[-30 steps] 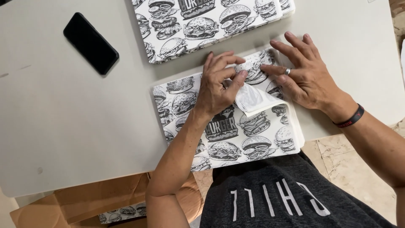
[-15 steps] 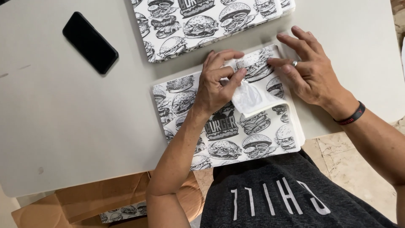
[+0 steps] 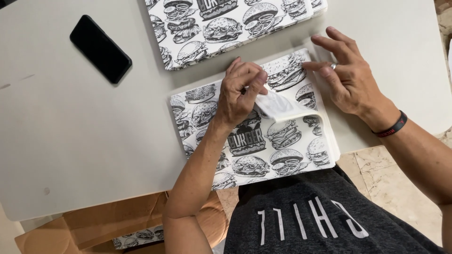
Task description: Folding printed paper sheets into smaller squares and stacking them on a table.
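Left hand [image 3: 242,91] pinches the turned-up corner of the top burger-printed paper sheet [image 3: 282,106], lifted only partly off the near stack of printed sheets [image 3: 245,141] at the table's [image 3: 70,141] front edge. Right hand [image 3: 348,77], fingers spread, presses flat on that stack's far right corner. A second stack [image 3: 221,23] lies beyond the near one, a black phone [image 3: 100,48] to its left.

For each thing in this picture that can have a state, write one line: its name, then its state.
Top sheet: corner peeled up and curled back, plain underside showing.
Near stack of printed sheets: flat, overhanging the table edge.
Far stack: flat, untouched.
Phone: screen dark, lying flat.
Left hand: pinching the top sheet's corner.
Right hand: fingers spread, pressing the near stack's corner.
Cardboard box: open.
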